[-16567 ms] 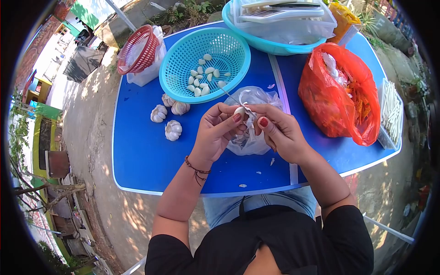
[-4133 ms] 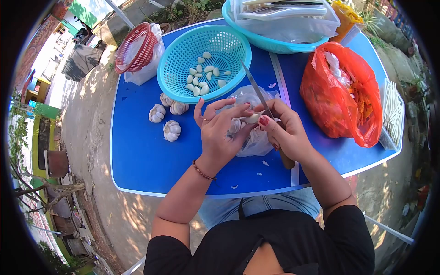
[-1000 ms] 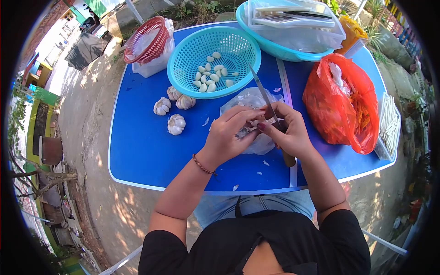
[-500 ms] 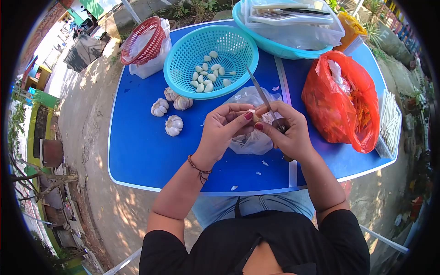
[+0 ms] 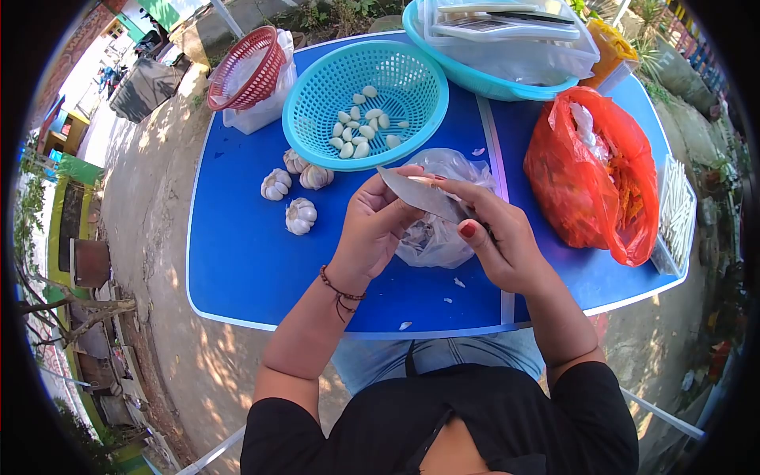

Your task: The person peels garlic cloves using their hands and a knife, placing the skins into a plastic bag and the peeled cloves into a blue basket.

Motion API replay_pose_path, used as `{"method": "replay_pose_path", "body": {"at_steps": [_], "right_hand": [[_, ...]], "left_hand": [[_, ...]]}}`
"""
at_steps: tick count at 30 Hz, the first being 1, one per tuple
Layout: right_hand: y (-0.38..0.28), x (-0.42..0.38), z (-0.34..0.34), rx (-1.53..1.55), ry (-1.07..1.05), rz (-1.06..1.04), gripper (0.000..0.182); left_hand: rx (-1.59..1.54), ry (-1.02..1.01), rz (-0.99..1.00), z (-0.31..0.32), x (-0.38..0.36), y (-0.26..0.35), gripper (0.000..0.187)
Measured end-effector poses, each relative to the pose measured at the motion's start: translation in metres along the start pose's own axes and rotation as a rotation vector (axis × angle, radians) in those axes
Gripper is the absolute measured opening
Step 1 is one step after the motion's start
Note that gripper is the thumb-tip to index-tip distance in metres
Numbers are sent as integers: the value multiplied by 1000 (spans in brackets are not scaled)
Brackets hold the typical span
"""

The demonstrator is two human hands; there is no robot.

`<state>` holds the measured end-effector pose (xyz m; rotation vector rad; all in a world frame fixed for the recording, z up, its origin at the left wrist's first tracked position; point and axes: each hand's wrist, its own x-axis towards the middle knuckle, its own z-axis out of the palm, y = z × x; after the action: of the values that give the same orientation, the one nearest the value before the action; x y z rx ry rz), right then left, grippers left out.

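My right hand (image 5: 497, 233) is closed on a knife (image 5: 421, 195), its broad blade turned flat and pointing left. Behind the blade, my left hand (image 5: 372, 226) pinches a garlic clove that the knife mostly hides. Under both hands lies a clear plastic bag (image 5: 435, 247) with garlic skins in it. Peeled garlic cloves (image 5: 362, 150) rest in a turquoise basket (image 5: 305, 103) beyond my hands. Left of my left hand sits a whole garlic bulb (image 5: 301, 216), with several more bulbs (image 5: 275, 184) near the basket.
A red plastic bag (image 5: 546, 194) and a box of white sticks (image 5: 674, 210) stand on the right of the blue table (image 5: 245, 273). At the back are a red basket (image 5: 269, 67) in a white container and a turquoise basin (image 5: 467, 79) holding plastic boxes.
The knife has swung down from pointing up and away to lying across my left fingers, its flat side showing. My right hand has turned with it, and the clove is now mostly covered.
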<state>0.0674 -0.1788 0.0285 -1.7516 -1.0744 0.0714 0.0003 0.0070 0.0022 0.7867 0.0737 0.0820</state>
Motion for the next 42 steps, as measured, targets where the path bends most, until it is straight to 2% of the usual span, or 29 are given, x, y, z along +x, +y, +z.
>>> {"method": "replay_pose_path", "body": {"at_steps": [1, 3, 6, 12, 21, 24, 27, 33, 42], "right_hand": [[-1, -1, 1, -2, -13, 7, 39], [-13, 0, -8, -34, -120, 150, 40], [-10, 0, -7, -45, -147, 173, 39], [-2, 1, 0, 36, -60, 5, 38], [-6, -1, 2, -71, 14, 21, 34], [1, -1, 6, -1, 47, -16, 32], [5, 0, 10, 97, 93, 26, 28], [-3, -1, -6, 221, -34, 189, 33], [6, -2, 3, -13, 5, -93, 37]], "left_hand": [[-4, -4, 14, 2, 0, 0, 38], [-1, -21, 31, 1, 0, -1, 38], [9, -49, 35, -4, -1, -3, 36], [-4, -33, 38, -3, -2, -3, 32], [15, 30, 44, 1, -2, -9, 31], [66, 23, 38, 0, -2, -7, 28], [125, -11, 35, 5, -3, -7, 19], [107, -3, 101, 3, -1, 1, 21], [66, -20, 66, 0, -4, -3, 26]]}}
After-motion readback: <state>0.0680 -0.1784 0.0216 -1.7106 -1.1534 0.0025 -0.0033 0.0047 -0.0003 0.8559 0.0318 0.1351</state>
